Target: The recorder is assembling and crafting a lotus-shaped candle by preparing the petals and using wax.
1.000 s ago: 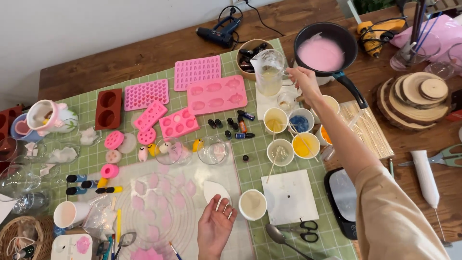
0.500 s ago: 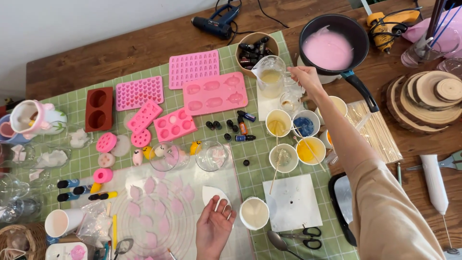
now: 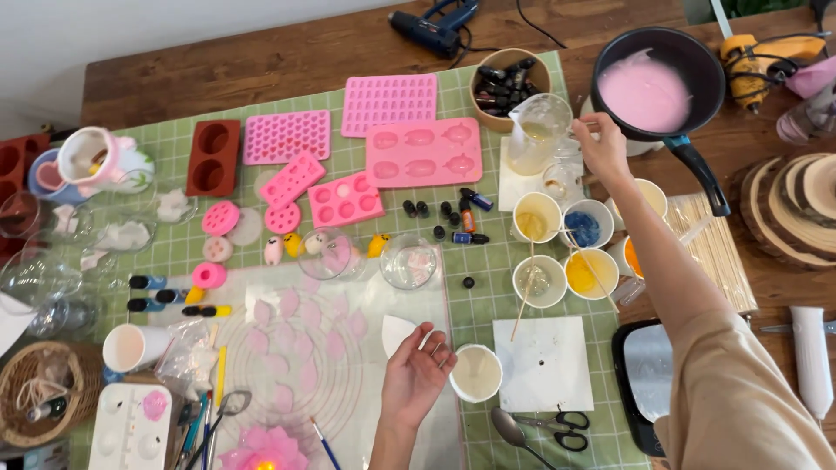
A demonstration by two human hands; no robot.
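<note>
Green gridded mat (image 3: 488, 287) covers most of a wooden table (image 3: 261, 61) crowded with craft supplies. At the far side the right hand (image 3: 603, 148) has its fingers curled around the handle of a clear measuring jug (image 3: 535, 132), which stands on a white sheet and holds a little pale yellowish liquid at the bottom. Just beyond it a black pan (image 3: 657, 83) is filled with smooth pink liquid. A round brown tub (image 3: 509, 78) beside the jug holds a heap of small dark bottles.

Below the jug is a cluster of paper cups: one with yellow liquid (image 3: 535, 218), one with blue (image 3: 585, 224), one with orange-yellow (image 3: 590, 271), and one with clear contents and a wooden stick leaning in it (image 3: 538, 280). Nearer the person, a paper cup (image 3: 477, 372) holds creamy white liquid.

The left hand (image 3: 418, 374) rests on a clear sheet (image 3: 305, 348) marked with pale pink petal shapes, fingers loosely bent and lightly pinching a small white piece (image 3: 396, 335); the creamy cup is just beside its knuckles.

Pink moulds (image 3: 422, 152) lie empty further back, and a dark red two-cavity mould (image 3: 213, 157) sits to the left. Two small glass bowls (image 3: 409, 259) stand between the moulds and the sheet. Scissors (image 3: 557, 426) and a spoon (image 3: 509, 426) lie at the near edge.
</note>
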